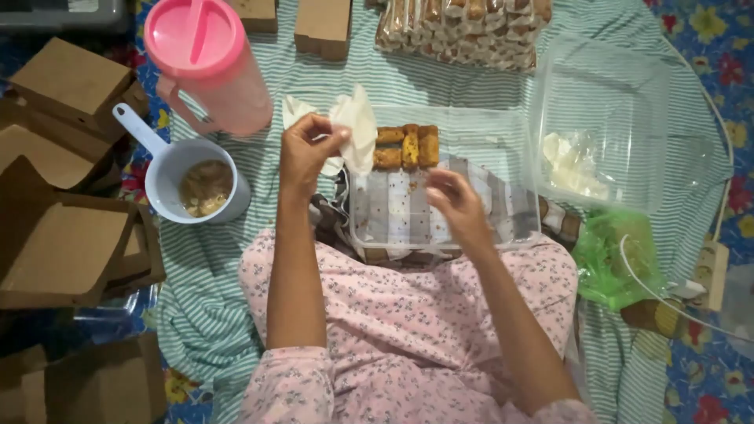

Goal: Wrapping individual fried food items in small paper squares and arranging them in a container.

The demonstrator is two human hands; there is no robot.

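White paper wrappers [355,126] sit pinched in my left hand [308,154], fingers closed on them, at 10 o'clock of the clear plastic container [514,169] resting on my lap. My right hand [455,206] hovers over that container half curled; I cannot tell if it holds anything. 5 fried rolls [407,147] lie in its far corner. A pink jug [208,63] stands at 11 o'clock, a white scoop cup [196,184] at 9.

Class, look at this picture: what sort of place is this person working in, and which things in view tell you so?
Probably a home floor used for packing snacks: a striped cloth spread over a flowered mat, folded brown cardboard boxes, and a clear tub holding fried rolls. The left hand holds white paper.
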